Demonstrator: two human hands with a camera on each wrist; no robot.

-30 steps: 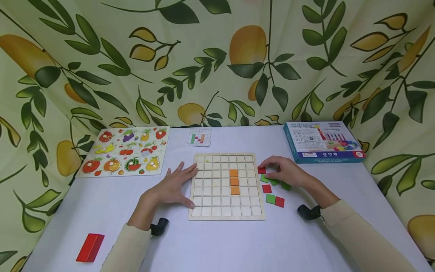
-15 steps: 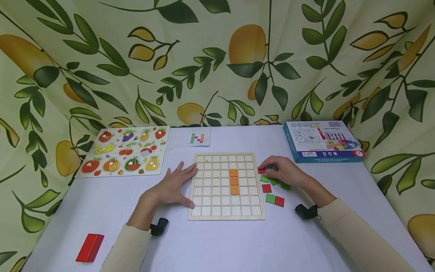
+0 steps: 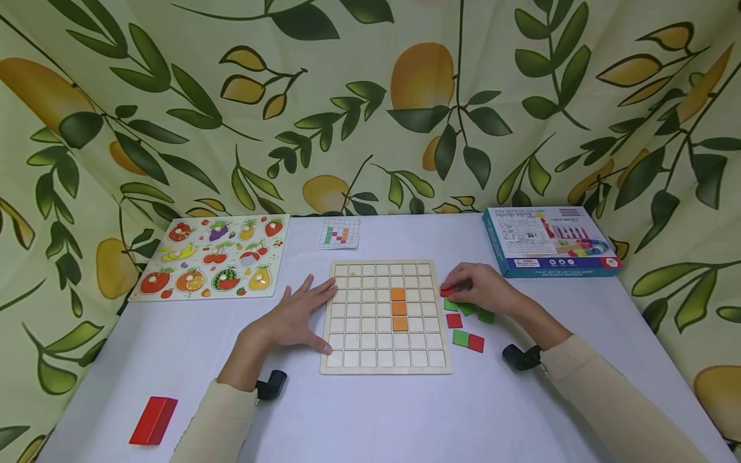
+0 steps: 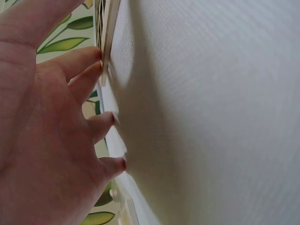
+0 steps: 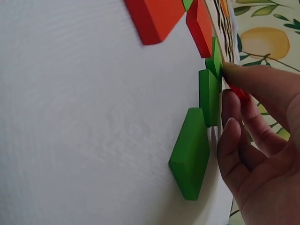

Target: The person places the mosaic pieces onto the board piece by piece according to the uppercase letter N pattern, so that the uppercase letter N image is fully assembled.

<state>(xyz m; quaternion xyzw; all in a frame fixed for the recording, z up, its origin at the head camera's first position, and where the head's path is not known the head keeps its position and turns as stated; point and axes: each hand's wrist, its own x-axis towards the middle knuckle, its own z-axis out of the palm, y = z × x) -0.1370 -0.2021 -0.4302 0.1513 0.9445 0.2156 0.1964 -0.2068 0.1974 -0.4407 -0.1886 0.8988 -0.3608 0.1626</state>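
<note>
A wooden grid board (image 3: 370,370) lies mid-table, with three orange square tiles (image 3: 399,308) stacked in one column of its cells. My left hand (image 3: 295,316) is spread at the board's left edge, its fingertips touching the rim in the left wrist view. Just off the right edge, my right hand (image 3: 483,289) pinches a red square tile (image 3: 446,292) between thumb and fingers; the fingers partly cover it. Close beneath that hand lie several green tiles (image 5: 190,154). Nearer the front are another red tile (image 3: 454,321) and a green tile (image 3: 460,337) touching a red one (image 3: 476,344).
A small card (image 3: 338,233) printed with a coloured grid pattern lies behind the board. A fruit puzzle board (image 3: 211,257) is at the back left, and a blue-edged box (image 3: 552,241) at the back right. A red block (image 3: 153,420) lies at the front left.
My right hand has tightened on the red tile and risen slightly, with the tile now tilted in the fingers. The left hand has stayed at the board's edge.
</note>
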